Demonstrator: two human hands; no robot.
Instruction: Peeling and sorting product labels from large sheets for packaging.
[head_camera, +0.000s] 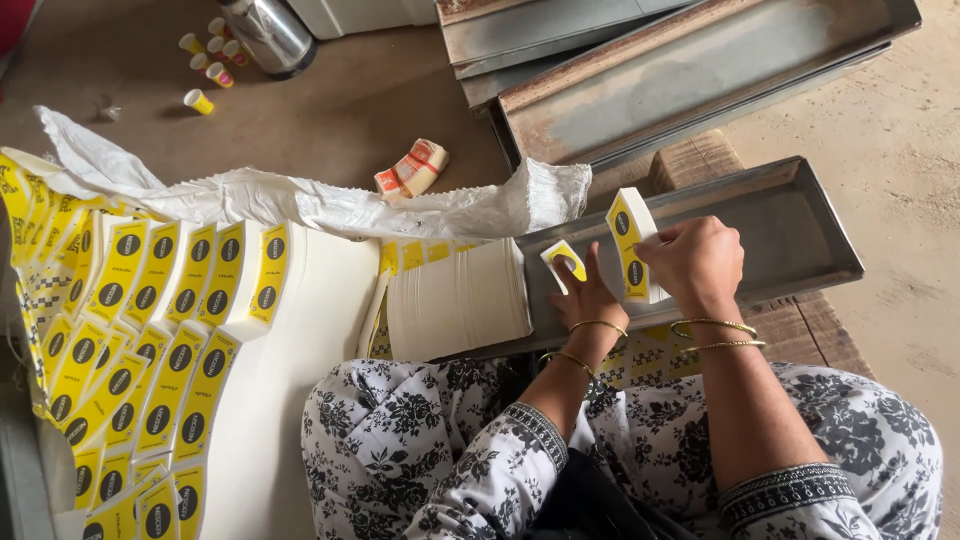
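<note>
Over tray (800, 240), right hand (695, 262) grips carton (630, 245).

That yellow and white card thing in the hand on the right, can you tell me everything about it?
The folded card blank looks like thin cardboard, white on one side and yellow with dark round marks on the other. It stands nearly upright, tilted a little, above the grey metal tray. The right hand grips its lower edge from the right. The left hand is beside it, holding a smaller yellow piece flat against the tray. Whether it is one card or several together cannot be told.
</note>
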